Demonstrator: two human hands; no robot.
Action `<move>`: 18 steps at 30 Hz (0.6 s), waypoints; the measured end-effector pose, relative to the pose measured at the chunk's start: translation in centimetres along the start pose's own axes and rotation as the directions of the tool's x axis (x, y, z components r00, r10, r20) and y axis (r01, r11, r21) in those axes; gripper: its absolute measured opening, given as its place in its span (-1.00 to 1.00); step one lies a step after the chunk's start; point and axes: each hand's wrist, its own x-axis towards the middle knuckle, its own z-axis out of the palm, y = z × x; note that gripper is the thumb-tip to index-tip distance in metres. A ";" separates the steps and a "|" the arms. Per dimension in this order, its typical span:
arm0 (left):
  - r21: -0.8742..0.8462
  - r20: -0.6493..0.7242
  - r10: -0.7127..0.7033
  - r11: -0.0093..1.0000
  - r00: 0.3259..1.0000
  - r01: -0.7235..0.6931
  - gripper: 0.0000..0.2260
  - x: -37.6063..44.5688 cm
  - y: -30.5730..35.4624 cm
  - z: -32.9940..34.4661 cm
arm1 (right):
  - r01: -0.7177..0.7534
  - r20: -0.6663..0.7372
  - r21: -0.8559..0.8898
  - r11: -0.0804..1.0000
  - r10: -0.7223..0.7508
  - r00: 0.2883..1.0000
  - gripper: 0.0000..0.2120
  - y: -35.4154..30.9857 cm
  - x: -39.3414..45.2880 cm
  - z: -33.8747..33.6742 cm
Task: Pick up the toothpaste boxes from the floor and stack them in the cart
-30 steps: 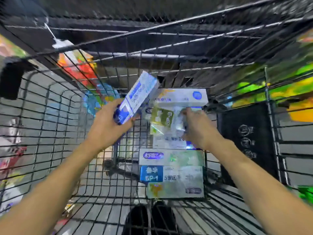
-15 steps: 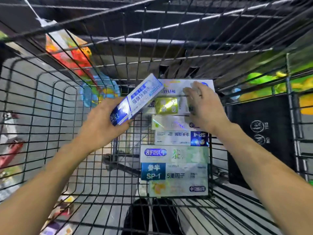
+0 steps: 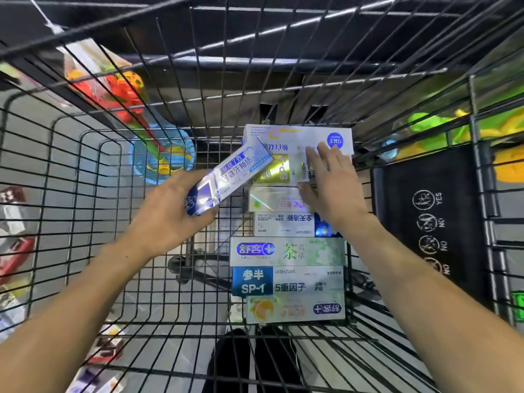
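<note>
Black wire-mesh shopping cart [image 3: 85, 171]: basket seen from above, both forearms reaching into it.

Left hand [image 3: 173, 219]: left of the box row in the cart, raised above the basket bottom. Grip clamped round the lower end of a white-and-blue cardboard toothpaste box [image 3: 226, 178]; the box tilts, its upper end pointing right toward the far end of the row and overlapping it in view.

Row of toothpaste boxes [image 3: 286, 251]: right of centre in the cart, laid crosswise one behind another from near edge to far wall. Nearest, a pale box with an orange fruit picture [image 3: 295, 309]; behind it a blue-and-white box marked SP-1 [image 3: 286, 280]; then a white-and-green box [image 3: 286, 251]; a white box with a blue end [image 3: 283, 224]; a silvery box [image 3: 272, 198]; a gold-foil box [image 3: 275, 168]; farthest, a white box with a blue round logo [image 3: 297, 134].

Right hand [image 3: 329, 180]: over the far end of the row, grip apart, fingers straight and spread, resting on the far boxes.

Black panel with white YES/NO symbols [image 3: 425, 222]: right of the row, on the cart's side.
</note>
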 end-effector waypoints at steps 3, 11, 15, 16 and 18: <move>0.008 -0.006 0.005 1.000 1.000 -0.005 -0.46 -0.1 -0.1 0.3 | -0.021 -0.014 -0.008 1.000 0.021 1.000 -0.34 -0.3 -0.1 0.3; 0.141 0.163 0.092 0.983 0.982 -0.115 -0.37 0.5 2.2 -0.1 | -0.026 0.139 0.036 0.999 0.021 0.990 -0.21 1.2 0.5 -2.5; 0.217 0.292 0.229 0.930 0.929 -0.297 -0.33 1.4 3.9 0.7 | 0.012 0.091 -0.007 1.000 -0.011 0.996 -0.39 3.0 -1.1 -6.6; 0.250 0.310 0.270 0.902 0.912 -0.352 -0.32 1.9 4.4 1.3 | 0.008 0.079 -0.004 1.000 -0.008 0.997 -0.42 3.3 -1.7 -7.9; 0.320 0.341 0.326 0.842 0.881 -0.435 -0.31 3.1 5.6 2.7 | 0.006 0.057 -0.036 0.999 -0.004 0.998 -0.39 3.9 -2.9 -9.9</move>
